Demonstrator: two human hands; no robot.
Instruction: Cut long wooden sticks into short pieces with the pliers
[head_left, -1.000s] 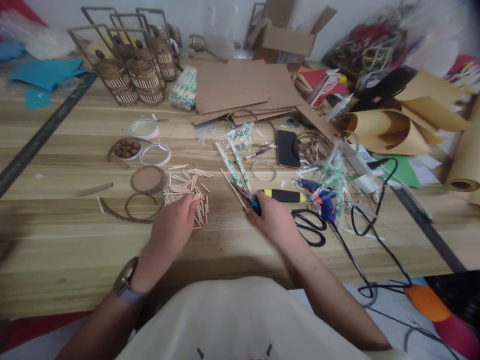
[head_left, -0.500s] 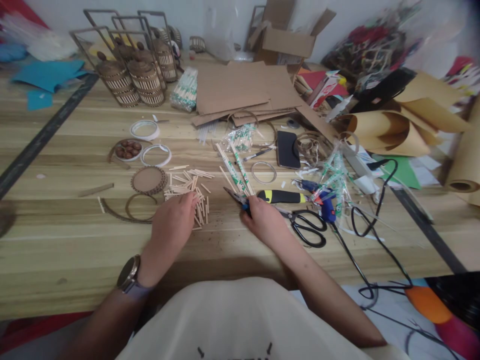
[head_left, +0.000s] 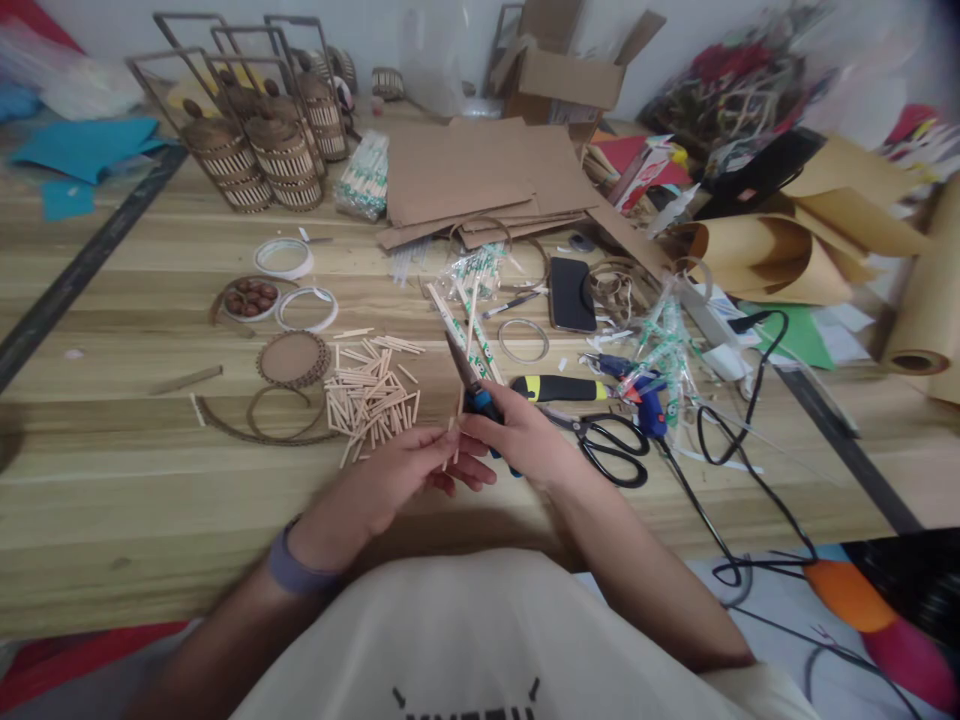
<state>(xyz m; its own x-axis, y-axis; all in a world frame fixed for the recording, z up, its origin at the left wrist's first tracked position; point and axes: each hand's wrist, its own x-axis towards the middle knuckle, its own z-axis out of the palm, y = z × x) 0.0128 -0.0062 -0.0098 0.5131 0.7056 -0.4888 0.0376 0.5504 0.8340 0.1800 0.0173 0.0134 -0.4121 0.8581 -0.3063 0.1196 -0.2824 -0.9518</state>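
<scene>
Between thumb and fingers, my left hand [head_left: 405,470] pinches a thin wooden stick [head_left: 460,405] near its lower end. My right hand [head_left: 525,435] is closed around blue-handled pliers [head_left: 484,402], whose dark jaws point up and left beside the stick. The two hands meet just right of a heap of short cut sticks [head_left: 367,395]. Behind the pliers lie paper-wrapped sticks [head_left: 450,318]. A round cardboard disc with a woven rim [head_left: 292,358] rests left of the heap.
Scissors [head_left: 615,450], a yellow-black cutter [head_left: 566,388] and a blue glue gun [head_left: 649,408] with its cable lie to the right. A phone [head_left: 572,295], cardboard sheets [head_left: 465,175] and tape rolls [head_left: 306,309] are farther back. Lidded woven lanterns [head_left: 285,165] stand back left.
My left hand has left the stick heap, moved right and turned, and now meets my right hand at a long stick. The pliers' jaws have swung more upright.
</scene>
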